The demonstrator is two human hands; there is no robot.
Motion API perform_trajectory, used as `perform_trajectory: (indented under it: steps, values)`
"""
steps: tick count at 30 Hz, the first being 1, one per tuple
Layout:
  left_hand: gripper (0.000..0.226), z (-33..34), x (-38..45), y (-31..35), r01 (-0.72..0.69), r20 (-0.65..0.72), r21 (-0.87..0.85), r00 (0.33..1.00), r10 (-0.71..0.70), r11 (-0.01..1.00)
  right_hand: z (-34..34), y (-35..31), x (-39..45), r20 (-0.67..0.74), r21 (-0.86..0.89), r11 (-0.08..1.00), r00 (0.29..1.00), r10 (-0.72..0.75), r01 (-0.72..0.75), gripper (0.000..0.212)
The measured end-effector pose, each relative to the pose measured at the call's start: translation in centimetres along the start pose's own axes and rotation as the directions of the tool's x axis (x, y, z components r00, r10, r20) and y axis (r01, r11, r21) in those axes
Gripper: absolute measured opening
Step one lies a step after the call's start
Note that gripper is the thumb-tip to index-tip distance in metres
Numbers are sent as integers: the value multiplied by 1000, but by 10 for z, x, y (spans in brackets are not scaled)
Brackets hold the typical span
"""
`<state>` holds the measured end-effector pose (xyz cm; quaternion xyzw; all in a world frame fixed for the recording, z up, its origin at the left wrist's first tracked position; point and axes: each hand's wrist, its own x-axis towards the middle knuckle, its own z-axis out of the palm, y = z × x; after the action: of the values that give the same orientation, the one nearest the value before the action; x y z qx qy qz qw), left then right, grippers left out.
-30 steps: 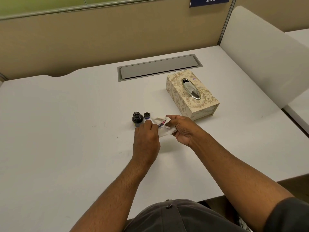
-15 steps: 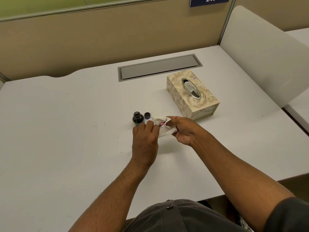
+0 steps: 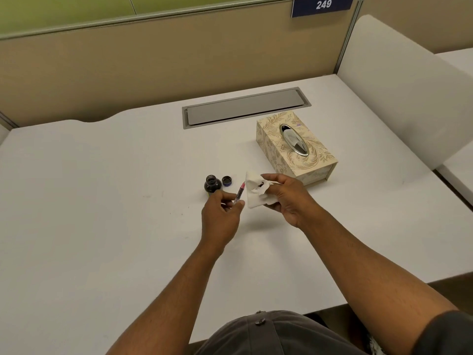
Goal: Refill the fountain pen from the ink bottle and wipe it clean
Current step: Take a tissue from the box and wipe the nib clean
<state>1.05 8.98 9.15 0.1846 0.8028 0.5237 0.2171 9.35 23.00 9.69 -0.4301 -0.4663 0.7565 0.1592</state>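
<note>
My left hand [image 3: 221,213] pinches a slim fountain pen [image 3: 239,192] with a pink section, its tip pointing up and away toward the tissue. My right hand [image 3: 286,197] holds a crumpled white tissue [image 3: 256,192] that carries a dark ink stain. Pen and tissue are now apart by a small gap. The open dark ink bottle [image 3: 212,184] stands on the white desk [image 3: 102,201] just beyond my left hand, with its blue cap [image 3: 226,180] lying beside it on the right.
A patterned beige tissue box [image 3: 294,147] sits to the right behind my right hand. A grey cable hatch [image 3: 245,107] is set into the desk's back. A beige partition runs behind, and a white divider [image 3: 399,90] on the right.
The pen was wrapped in the tissue between both hands. Now the hands have drawn apart: the left holds the pen free, the right has opened the stained tissue.
</note>
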Motion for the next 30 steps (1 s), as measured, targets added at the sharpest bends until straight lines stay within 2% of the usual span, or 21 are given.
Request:
perform_trajectory:
  steps: [2, 6, 14, 18, 22, 26, 30]
  values:
    - [10, -1, -1, 3, 58, 48, -53, 997, -55, 997, 3, 2, -3, -4, 3, 999, 999, -45, 45, 27]
    - [10, 0, -3, 6, 62, 28, -76, 998, -60, 995, 7, 5, -3, -20, -10, 998, 998, -67, 66, 23]
    - [12, -3, -1, 9, 49, -12, -38, 999, -50, 998, 7, 7, 0, 58, 2, 1000, 998, -13, 13, 25]
    - [11, -4, 0, 10, 33, -4, -3, 999, -33, 999, 8, 7, 2, 74, 19, 1000, 997, -4, 3, 19]
    - [10, -3, 0, 8, 14, 13, 44, 1000, -14, 999, 11, 5, -1, 97, 22, 1000, 995, -9, 7, 28]
    - [11, -3, 0, 6, -7, 7, 55, 1000, 7, 998, 15, 4, -8, 113, 139, 990, 993, -16, 0, 8]
    - [13, -3, 1, 3, -99, -32, 125, 994, 103, 987, 19, 5, -9, 97, 206, 979, 995, -13, -7, 28]
